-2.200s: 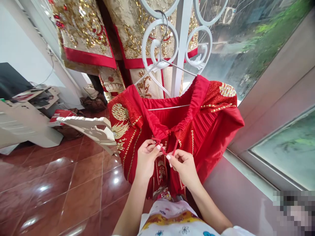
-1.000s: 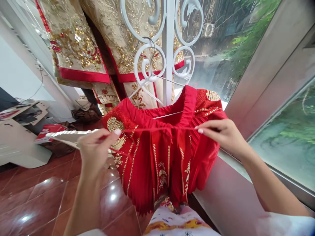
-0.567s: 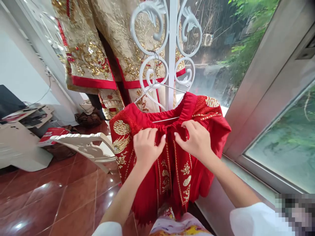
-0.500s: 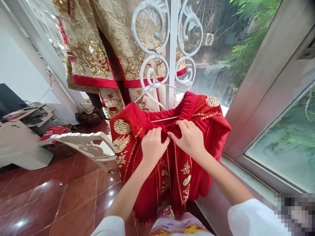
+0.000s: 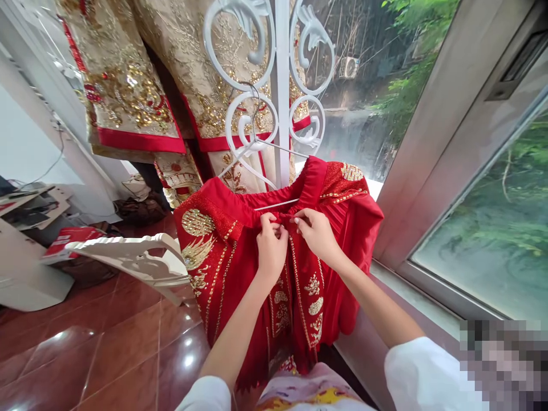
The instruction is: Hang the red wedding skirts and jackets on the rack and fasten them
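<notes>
A red skirt (image 5: 231, 268) with gold embroidery hangs from a white wire hanger (image 5: 252, 151) on a white scrolled metal stand (image 5: 280, 85). My left hand (image 5: 270, 248) and my right hand (image 5: 314, 231) meet at the middle of the skirt's waistband. Both are closed, fingertips pinching the red drawstring at the gathered waist. The string itself is mostly hidden under my fingers.
Cream and gold robes with red trim (image 5: 128, 97) hang behind the stand. A white carved chair (image 5: 137, 260) lies to the left on the glossy red tile floor (image 5: 85, 354). A large window (image 5: 492, 228) and its sill run along the right. White furniture (image 5: 25, 251) stands far left.
My hands pulled the drawstring wide apart about a second ago. They have since come together at the centre of the waistband and moved slightly higher, pinching there.
</notes>
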The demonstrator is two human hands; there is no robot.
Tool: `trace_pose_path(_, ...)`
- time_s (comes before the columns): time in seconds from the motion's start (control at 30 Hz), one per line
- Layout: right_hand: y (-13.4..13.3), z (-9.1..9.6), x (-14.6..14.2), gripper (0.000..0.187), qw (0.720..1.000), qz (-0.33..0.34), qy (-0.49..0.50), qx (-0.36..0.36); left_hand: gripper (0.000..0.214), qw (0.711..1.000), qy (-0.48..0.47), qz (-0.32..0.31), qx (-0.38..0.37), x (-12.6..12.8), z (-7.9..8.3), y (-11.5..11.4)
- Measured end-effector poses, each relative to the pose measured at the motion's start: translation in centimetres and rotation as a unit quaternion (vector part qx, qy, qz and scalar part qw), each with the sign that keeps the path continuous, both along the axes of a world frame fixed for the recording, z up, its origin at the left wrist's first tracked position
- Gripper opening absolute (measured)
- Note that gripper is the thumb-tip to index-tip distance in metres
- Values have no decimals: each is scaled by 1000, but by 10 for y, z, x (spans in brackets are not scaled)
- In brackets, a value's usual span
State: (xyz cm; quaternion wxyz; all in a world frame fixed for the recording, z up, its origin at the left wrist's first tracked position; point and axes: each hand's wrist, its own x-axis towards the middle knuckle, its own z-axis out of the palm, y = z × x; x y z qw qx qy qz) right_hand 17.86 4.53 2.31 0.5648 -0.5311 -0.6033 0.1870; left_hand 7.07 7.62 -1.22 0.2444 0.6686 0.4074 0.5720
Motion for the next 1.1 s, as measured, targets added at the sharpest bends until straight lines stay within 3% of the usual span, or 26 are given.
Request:
trace_pose_path(0.17, 4, -12, -7, 16, 984, 84, 144, -69, 21, 974, -217, -59, -41, 8, -2, -8)
trace_pose_path(0.3, -3, -10, -10, 29, 996, 59, 64, -25, 13, 952, -258, -127, -102, -4, 4, -17)
trace_pose_path(0.4, -11, 7, 2, 30, 998, 61, 1, -13, 18, 975, -181, -120, -49, -32, 26, -14)
trace_pose_path(0.5, -14, 26, 17, 26, 996, 80, -15, -20, 23, 994, -72, -70, 45, -66, 56, -6)
trace_pose_path(0.57, -11, 34, 24, 27, 998, 64, -12, -4, 23, 995, -21, -21, 93, -86, 71, 0)
trace_pose_path(0.63, -4, 37, 28, 29, 998, 58, 29, -8, 20, 995, 24, -23, 97, -102, 79, 2)
trace_pose_path(0.73, 5, 41, 36, 29, 983, 107, 99, -115, 14, 983, 134, -124, 34, -121, 81, 0)
trace_pose_path(0.8, 9, 46, 43, 25, 949, 195, 57, -242, 14, 963, 228, -145, 10, -129, 81, -3)
trace_pose_path(0.9, 11, 58, 51, 20, 850, 361, -60, -380, 14, 944, 316, -17, 88, -126, 80, -3)
trace_pose_path(0.97, 10, 65, 51, 21, 821, 424, -86, -373, 15, 929, 292, 110, 200, -113, 78, 1)
trace_pose_path(1.03, 7, 68, 45, 26, 848, 433, -74, -296, 16, 912, 219, 191, 290, -96, 77, 7)
trace_pose_path(1.1, 4, 67, 35, 32, 903, 384, -45, -190, 15, 917, 134, 195, 321, -78, 77, 12)
